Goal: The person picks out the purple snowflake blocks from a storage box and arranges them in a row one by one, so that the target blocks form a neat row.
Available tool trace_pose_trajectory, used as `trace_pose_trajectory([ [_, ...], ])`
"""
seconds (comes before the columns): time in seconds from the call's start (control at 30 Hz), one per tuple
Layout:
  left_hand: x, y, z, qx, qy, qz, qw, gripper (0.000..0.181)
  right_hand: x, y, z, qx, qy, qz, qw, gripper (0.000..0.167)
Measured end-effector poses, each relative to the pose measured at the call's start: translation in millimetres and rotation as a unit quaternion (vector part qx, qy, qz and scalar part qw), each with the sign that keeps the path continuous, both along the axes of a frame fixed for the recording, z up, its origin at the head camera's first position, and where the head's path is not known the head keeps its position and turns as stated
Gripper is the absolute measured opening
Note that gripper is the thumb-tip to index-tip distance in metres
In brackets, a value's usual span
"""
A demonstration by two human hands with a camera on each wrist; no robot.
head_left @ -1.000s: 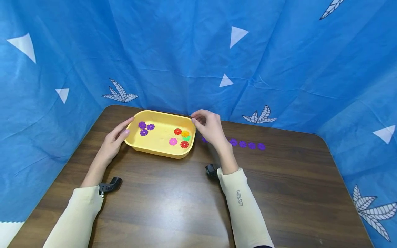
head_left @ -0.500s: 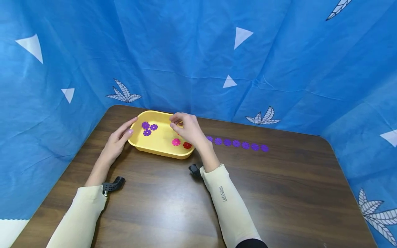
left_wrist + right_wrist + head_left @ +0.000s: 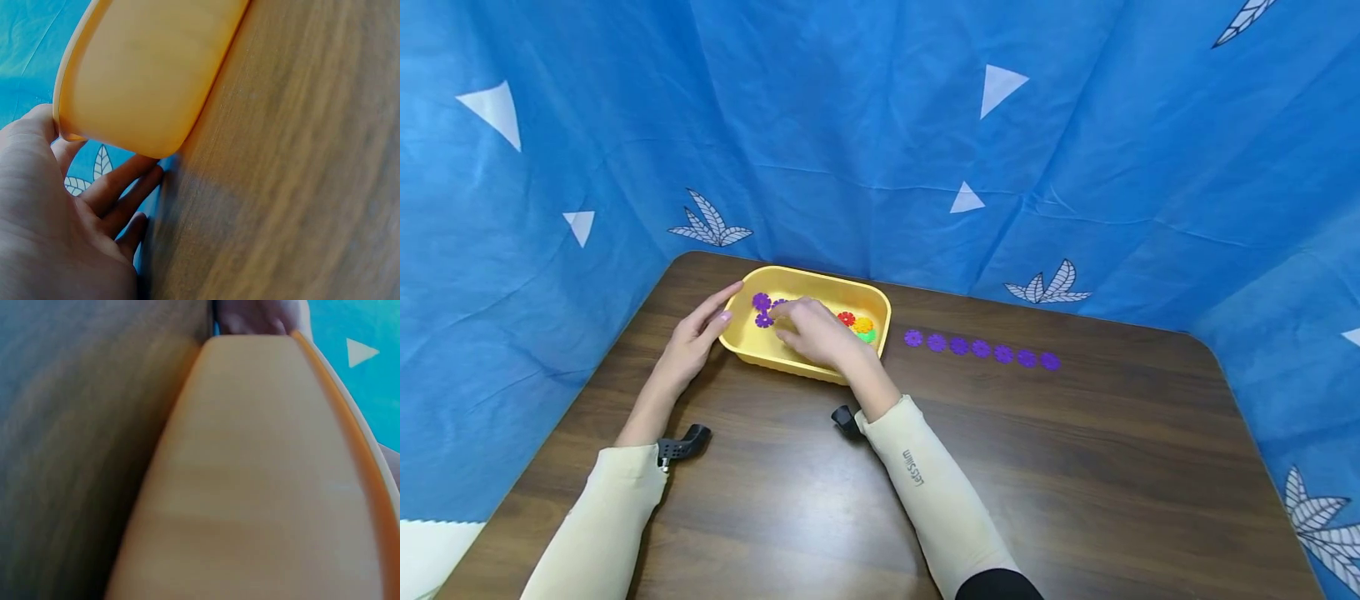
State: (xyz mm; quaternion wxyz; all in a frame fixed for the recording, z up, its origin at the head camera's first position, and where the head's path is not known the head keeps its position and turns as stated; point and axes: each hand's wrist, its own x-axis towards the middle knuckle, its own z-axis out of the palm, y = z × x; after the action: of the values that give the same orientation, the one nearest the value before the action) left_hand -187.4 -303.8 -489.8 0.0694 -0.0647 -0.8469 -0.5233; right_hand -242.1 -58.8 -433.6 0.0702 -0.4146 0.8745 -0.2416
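A yellow plastic tray (image 3: 842,292) stands near the table's back edge, holding small flower-shaped discs. My left hand (image 3: 697,333) rests against its left end, fingers fairly straight, thumb by the rim; the left wrist view shows the fingers (image 3: 119,187) touching the outer wall. My right hand (image 3: 823,333) reaches inside over the front rim, fingertips beside purple discs (image 3: 762,302), thumb and forefinger apart. Red (image 3: 846,318), orange (image 3: 863,325) and green (image 3: 868,337) discs lie at the right end. The tray wall hides the right fingers in the right wrist view.
A row of several purple discs (image 3: 981,348) lies on the brown wooden table (image 3: 1112,450), right of the tray. Behind the table hangs a blue curtain (image 3: 865,125) with white patterns.
My right hand has moved left from the tray's right rim, across the coloured discs, to the purple ones, uncovering the whole row outside. The left hand keeps its place at the tray.
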Motion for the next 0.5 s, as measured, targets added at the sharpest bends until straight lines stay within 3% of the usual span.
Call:
trace_pose_trajectory([
  [0.2,1.1,1.1,1.1,0.002,0.003,-0.003,1.0,0.048,1.8,-6.8,-5.4,0.043,0.024,0.046,0.9977,0.032],
  [0.5,0.4,1.8,2.2,0.006,-0.003,-0.001,1.0,0.047,1.0,2.5,-6.3,0.059,0.002,0.01,0.9982,0.029],
])
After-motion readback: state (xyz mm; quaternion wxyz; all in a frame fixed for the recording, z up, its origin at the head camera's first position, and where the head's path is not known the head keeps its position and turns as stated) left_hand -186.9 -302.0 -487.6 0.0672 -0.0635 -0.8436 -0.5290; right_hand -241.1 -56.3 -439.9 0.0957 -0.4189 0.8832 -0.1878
